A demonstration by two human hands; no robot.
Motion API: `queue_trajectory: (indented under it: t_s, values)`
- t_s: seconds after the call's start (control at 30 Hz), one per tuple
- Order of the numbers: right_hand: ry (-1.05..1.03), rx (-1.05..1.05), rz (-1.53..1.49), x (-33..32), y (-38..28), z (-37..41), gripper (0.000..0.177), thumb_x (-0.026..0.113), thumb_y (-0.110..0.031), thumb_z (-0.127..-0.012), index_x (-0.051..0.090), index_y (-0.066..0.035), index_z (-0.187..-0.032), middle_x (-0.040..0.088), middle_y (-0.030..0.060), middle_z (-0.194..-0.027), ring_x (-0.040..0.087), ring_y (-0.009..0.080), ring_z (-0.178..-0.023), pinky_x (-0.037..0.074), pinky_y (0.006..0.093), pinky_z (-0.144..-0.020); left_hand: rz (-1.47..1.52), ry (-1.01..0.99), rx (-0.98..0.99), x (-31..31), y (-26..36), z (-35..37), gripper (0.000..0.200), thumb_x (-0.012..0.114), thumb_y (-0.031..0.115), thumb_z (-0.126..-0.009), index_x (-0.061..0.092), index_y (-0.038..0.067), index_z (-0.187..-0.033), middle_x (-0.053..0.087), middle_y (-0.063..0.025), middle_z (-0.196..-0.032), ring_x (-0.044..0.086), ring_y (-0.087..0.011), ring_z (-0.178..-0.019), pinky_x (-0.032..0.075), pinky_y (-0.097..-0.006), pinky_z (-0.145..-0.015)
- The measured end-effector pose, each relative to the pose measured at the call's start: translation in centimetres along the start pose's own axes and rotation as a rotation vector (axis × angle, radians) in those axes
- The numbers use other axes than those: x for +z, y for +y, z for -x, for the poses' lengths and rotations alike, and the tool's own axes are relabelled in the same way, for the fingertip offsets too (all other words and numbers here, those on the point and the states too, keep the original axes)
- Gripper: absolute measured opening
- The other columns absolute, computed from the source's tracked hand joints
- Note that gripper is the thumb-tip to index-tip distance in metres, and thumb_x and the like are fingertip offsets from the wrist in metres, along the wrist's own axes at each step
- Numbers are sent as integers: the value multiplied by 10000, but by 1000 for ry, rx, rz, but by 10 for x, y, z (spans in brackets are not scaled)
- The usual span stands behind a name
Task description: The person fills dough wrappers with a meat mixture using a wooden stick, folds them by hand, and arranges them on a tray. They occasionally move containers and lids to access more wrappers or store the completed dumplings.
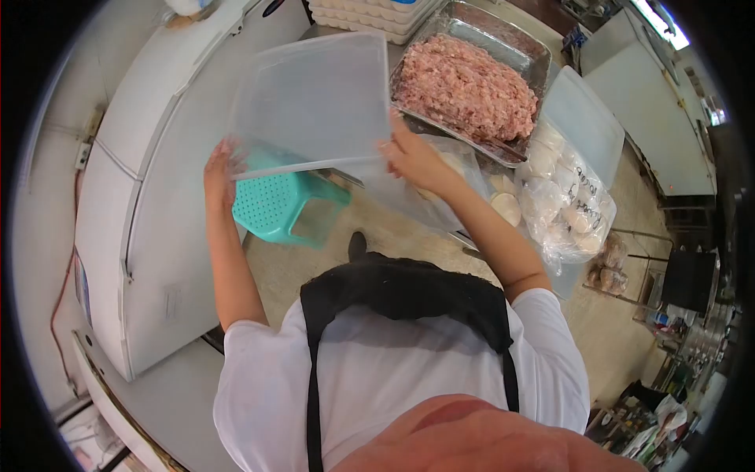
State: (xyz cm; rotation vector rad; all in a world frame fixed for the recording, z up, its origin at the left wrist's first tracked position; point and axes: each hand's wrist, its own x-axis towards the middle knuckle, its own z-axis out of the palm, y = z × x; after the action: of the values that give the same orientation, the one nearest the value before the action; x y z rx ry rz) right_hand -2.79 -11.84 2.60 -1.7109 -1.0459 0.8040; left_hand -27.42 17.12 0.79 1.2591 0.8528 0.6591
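Translucent rectangular plastic tray or lid (pixel 318 102), cannot tell which: up in front of me, tilted, over the near part of the work area. My left hand (pixel 218 171) is closed on its left edge, blurred, some fingers hidden. My right hand (pixel 421 164) grips the near right corner, fingers bent around the edge.

Below and partly behind the plastic: turquoise stool (pixel 271 206) with a perforated seat, on the floor. Just beyond my right hand: metal pan (pixel 503 30) holding a mound of pinkish ground meat (pixel 468 88). Next to the pan, stacked egg trays (pixel 370 17). Right of my forearm: clear bag (pixel 562 200) of pale round pieces, dark handwriting on it; a second translucent panel (pixel 586 118) behind. To my left, a long white cabinet (pixel 177 126).
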Motion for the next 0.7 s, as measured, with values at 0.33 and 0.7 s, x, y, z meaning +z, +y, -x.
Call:
queue_trajectory:
  t_s: [0.33, 0.7]
  values:
    - [92, 290, -20, 43, 20, -49, 712, 518, -317, -945, 116, -56, -1472, 557, 93, -802, 573, 158, -639, 495, 299, -596, -428, -193, 132, -20, -43, -205, 465, 522, 276, -940, 466, 35, -1333, 539, -85, -1289, 513, -211, -1161, 378, -347, -981]
    - [956, 309, 327, -42, 70, 171, 223, 584, -209, -911, 612, -48, -1062, 629, 73, -815, 549, 137, -705, 467, 289, -676, -189, 520, 256, -16, -95, -137, 527, 562, 277, -901, 406, 54, -1352, 392, -172, -1384, 465, -312, -1206, 395, -413, -985]
